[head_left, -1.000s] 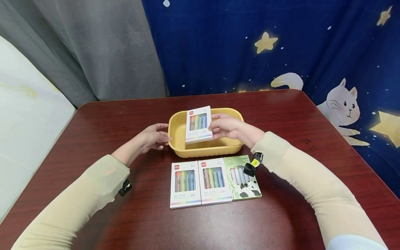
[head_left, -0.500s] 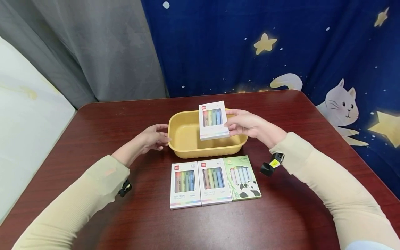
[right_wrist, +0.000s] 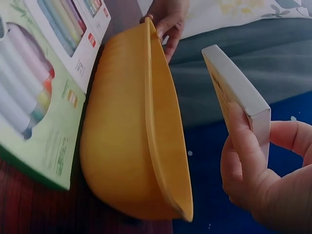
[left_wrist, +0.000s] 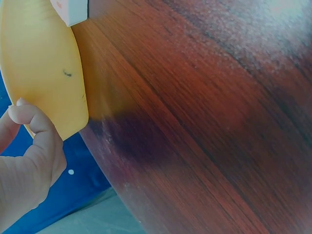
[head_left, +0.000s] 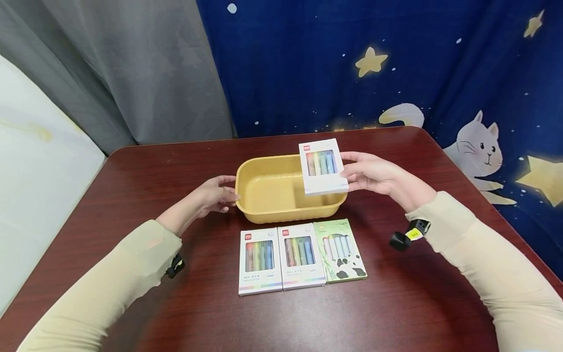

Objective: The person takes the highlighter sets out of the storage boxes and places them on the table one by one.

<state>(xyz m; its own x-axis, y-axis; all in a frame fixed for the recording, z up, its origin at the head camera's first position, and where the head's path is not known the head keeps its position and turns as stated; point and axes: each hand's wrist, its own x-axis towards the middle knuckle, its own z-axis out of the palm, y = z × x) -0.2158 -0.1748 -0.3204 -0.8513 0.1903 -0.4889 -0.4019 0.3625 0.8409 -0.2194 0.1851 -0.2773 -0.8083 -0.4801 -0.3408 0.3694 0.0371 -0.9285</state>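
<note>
My right hand grips a white box of highlighters by its right edge, above the right part of a yellow plastic basin. The box's windowed face is turned toward the head camera; in the right wrist view the box is seen edge-on, apart from the basin's rim. At the basin's left end my left hand holds the rim, thumb and fingers at the edge in the left wrist view. In front of the basin lie two white highlighter boxes and a green panda box of pens, side by side.
The dark red-brown wooden table spreads around the basin and boxes. Behind its far edge hang a grey curtain and a blue star-patterned curtain. A small black device is on the right cuff.
My right hand has moved right with the highlighter box, from over the basin's middle to its right end, raising it slightly. The left hand stays at the rim.
</note>
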